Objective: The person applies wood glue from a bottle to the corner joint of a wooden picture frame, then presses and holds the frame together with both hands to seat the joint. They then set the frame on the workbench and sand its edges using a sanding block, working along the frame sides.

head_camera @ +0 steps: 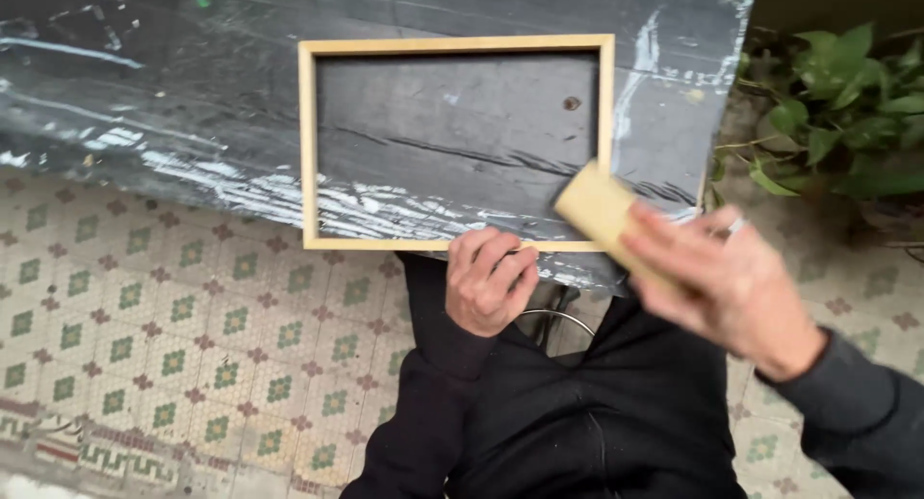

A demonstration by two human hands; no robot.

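A pale wooden picture frame [456, 141], empty of glass and backing, lies flat on a dark, paint-streaked tabletop [173, 85], its lower rail running along the table's near edge. The person sits below it, dark sleeves and lap filling the bottom of the view.

The left hand [489, 280] sits at six o'clock from the frame's centre, fingers curled in and pressed against the lower rail, steadying it; I cannot tell whether the thumb hooks under the wood. The right hand [731, 285] comes in from four o'clock, fingers wrapped over a tan sanding block [599, 210], or a block wrapped in sandpaper, whose far end meets the frame's lower right corner. That hand is blurred, so it looks mid-stroke.

As for progress, the wood looks bare and evenly pale all round, with no stain or paint on it. I would judge the smoothing to be under way at that corner; whether the other three sides have been gone over cannot be read from their surface.

At three o'clock, off the table's edge, a leafy green plant [847, 104] spreads out, and the patterned tile floor [192, 335] shows at seven o'clock.
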